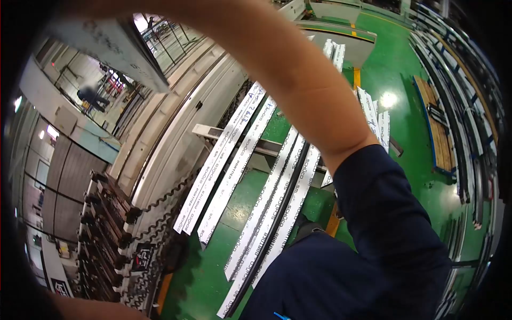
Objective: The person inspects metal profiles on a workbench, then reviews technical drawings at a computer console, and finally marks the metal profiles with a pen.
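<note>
My right arm fills the middle of the view. Its dark blue sleeve (384, 229) is pushed up and the bare forearm (288, 69) reaches up and left. Only a blurred sliver of my right hand (160, 8) shows at the top rim, so its grip is hidden. Just below it hangs the end of a grey film-wrapped profile (106, 48) with faint print. Whether the hand holds it cannot be seen. A strip of skin at the bottom left edge (80, 309) may be my left arm; that hand is out of view.
Several long white-wrapped profiles (234, 160) with printed lettering lie side by side on a frame above the green floor (394, 64). A dark rack with coiled cables (106, 229) stands lower left. Shelving (469, 106) and a wooden pallet (437, 128) line the right. A person (90, 96) stands far off.
</note>
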A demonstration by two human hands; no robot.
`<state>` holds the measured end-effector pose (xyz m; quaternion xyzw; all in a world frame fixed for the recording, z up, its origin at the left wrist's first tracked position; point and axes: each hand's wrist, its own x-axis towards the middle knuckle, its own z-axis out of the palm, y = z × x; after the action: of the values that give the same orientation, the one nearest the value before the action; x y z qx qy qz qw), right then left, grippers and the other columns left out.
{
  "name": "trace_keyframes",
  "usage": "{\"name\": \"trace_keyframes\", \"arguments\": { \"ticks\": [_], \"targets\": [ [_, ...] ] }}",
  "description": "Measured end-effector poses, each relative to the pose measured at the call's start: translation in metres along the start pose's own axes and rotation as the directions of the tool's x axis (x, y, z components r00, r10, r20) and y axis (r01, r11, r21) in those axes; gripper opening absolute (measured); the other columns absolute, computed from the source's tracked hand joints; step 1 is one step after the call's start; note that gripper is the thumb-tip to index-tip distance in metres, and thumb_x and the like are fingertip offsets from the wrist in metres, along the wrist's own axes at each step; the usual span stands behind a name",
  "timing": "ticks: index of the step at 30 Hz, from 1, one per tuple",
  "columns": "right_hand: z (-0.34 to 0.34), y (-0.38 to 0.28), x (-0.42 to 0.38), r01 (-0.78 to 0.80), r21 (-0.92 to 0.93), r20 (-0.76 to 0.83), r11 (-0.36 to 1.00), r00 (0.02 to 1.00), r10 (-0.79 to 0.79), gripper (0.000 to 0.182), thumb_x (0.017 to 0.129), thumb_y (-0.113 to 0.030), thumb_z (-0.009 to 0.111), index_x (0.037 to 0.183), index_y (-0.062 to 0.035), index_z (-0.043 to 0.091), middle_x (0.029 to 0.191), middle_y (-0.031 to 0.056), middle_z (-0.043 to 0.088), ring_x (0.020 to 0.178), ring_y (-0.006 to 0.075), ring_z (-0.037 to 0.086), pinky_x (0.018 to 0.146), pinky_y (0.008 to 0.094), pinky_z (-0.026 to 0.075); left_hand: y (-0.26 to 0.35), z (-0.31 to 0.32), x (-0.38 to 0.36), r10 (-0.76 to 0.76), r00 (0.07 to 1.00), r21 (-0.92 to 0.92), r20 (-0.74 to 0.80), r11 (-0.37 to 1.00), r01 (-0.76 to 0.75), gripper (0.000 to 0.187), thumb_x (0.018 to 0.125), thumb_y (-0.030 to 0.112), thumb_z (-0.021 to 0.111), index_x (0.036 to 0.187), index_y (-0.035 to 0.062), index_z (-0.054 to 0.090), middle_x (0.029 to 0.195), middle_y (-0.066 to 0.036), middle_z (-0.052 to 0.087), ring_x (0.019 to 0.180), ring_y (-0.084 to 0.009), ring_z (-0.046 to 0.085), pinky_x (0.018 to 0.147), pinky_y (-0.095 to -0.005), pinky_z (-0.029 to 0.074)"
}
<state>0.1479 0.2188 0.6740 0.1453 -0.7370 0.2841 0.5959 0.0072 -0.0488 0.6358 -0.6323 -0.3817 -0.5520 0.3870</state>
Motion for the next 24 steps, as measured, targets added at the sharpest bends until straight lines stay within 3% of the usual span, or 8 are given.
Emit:
{"name": "trace_keyframes", "arguments": {
  "ticks": [4, 6, 8, 14, 16, 18, 20, 24],
  "targets": [
    [0.029, 0.041, -0.016, 0.100, -0.280, 0.178, 0.955, 0.983, -0.051, 0.058, 0.077, -0.055, 0.074, 0.116, -0.0121, 0.069, 0.101, 0.0184, 0.073, 0.085, 0.0354, 0.074, 0.076, 0.0493, 0.058, 0.006, 0.023, -0.035, -0.163, 0.978, -0.064, -0.133, 0.986, 0.155, 0.066, 0.102, 0.035, 0.059, 0.156, 0.0036, 0.038, 0.159, -0.018, 0.040, 0.146, -0.0322, 0.041, 0.120, -0.0523, 0.033],
    [0.059, 0.072, -0.050, 0.311, -0.352, 0.068, 0.883, 0.949, -0.307, 0.049, 0.077, -0.049, 0.076, 0.106, -0.0104, 0.065, 0.086, 0.0168, 0.069, 0.077, 0.0329, 0.072, 0.071, 0.0489, 0.057, 0.001, 0.038, -0.070, -0.312, 0.927, -0.103, -0.211, 0.950, 0.296, 0.067, 0.102, 0.035, 0.060, 0.156, 0.0042, 0.037, 0.160, -0.018, 0.039, 0.146, -0.0326, 0.041, 0.120, -0.0528, 0.033],
    [0.066, 0.087, -0.083, 0.412, -0.224, 0.051, 0.883, 0.910, -0.412, 0.043, 0.079, -0.039, 0.079, 0.104, -0.0112, 0.058, 0.076, 0.0101, 0.060, 0.066, 0.0284, 0.066, 0.058, 0.0482, 0.052, -0.006, 0.054, -0.111, -0.469, 0.839, -0.153, -0.278, 0.883, 0.443, 0.068, 0.101, 0.035, 0.061, 0.157, 0.0049, 0.036, 0.160, -0.018, 0.038, 0.146, -0.0330, 0.041, 0.120, -0.0533, 0.033],
    [0.041, 0.162, -0.188, 0.361, -0.142, 0.317, 0.921, 0.899, -0.303, 0.043, 0.067, -0.024, 0.080, 0.104, -0.0117, 0.059, 0.081, 0.0051, 0.056, 0.075, 0.0287, 0.062, 0.063, 0.0417, 0.046, -0.032, 0.085, -0.246, -0.817, 0.467, -0.361, -0.338, 0.571, 0.737, 0.072, 0.099, 0.034, 0.064, 0.158, 0.0068, 0.034, 0.161, -0.019, 0.036, 0.145, -0.0342, 0.041, 0.120, -0.0548, 0.032],
    [0.024, 0.192, -0.221, 0.259, -0.167, 0.616, 0.951, 0.780, -0.104, 0.048, 0.062, -0.019, 0.078, 0.106, -0.0111, 0.060, 0.083, 0.0075, 0.059, 0.076, 0.0318, 0.062, 0.065, 0.0453, 0.047, -0.039, 0.089, -0.286, -0.878, 0.336, -0.408, -0.342, 0.461, 0.788, 0.073, 0.098, 0.034, 0.065, 0.158, 0.0074, 0.033, 0.161, -0.019, 0.035, 0.145, -0.0346, 0.040, 0.120, -0.0553, 0.032],
    [0.017, 0.227, -0.255, 0.088, -0.229, 0.810, 0.969, 0.569, 0.140, 0.053, 0.063, -0.020, 0.080, 0.111, -0.0104, 0.060, 0.085, 0.0112, 0.063, 0.081, 0.0345, 0.065, 0.069, 0.0490, 0.049, -0.046, 0.091, -0.324, -0.914, 0.210, -0.447, -0.347, 0.358, 0.820, 0.075, 0.097, 0.034, 0.066, 0.159, 0.0081, 0.032, 0.162, -0.019, 0.034, 0.145, -0.0350, 0.040, 0.120, -0.0558, 0.032],
    [0.004, 0.251, -0.282, -0.037, -0.303, 0.881, 0.952, 0.371, 0.295, 0.057, 0.063, -0.023, 0.083, 0.114, -0.0113, 0.060, 0.088, 0.0140, 0.066, 0.087, 0.0373, 0.067, 0.073, 0.0508, 0.050, -0.049, 0.091, -0.360, -0.932, 0.082, -0.485, -0.353, 0.257, 0.836, 0.076, 0.096, 0.033, 0.067, 0.159, 0.0087, 0.031, 0.162, -0.019, 0.033, 0.144, -0.0354, 0.040, 0.120, -0.0563, 0.032],
    [-0.009, 0.320, -0.343, -0.141, -0.341, 0.924, 0.929, 0.130, 0.359, 0.074, 0.062, -0.033, 0.088, 0.128, -0.0162, 0.059, 0.096, 0.0136, 0.072, 0.097, 0.0383, 0.070, 0.080, 0.0508, 0.053, -0.050, 0.082, -0.426, -0.907, -0.156, -0.534, -0.391, 0.086, 0.841, 0.079, 0.095, 0.033, 0.069, 0.160, 0.0100, 0.030, 0.162, -0.020, 0.031, 0.144, -0.0362, 0.040, 0.120, -0.0572, 0.031]
  ]
}}
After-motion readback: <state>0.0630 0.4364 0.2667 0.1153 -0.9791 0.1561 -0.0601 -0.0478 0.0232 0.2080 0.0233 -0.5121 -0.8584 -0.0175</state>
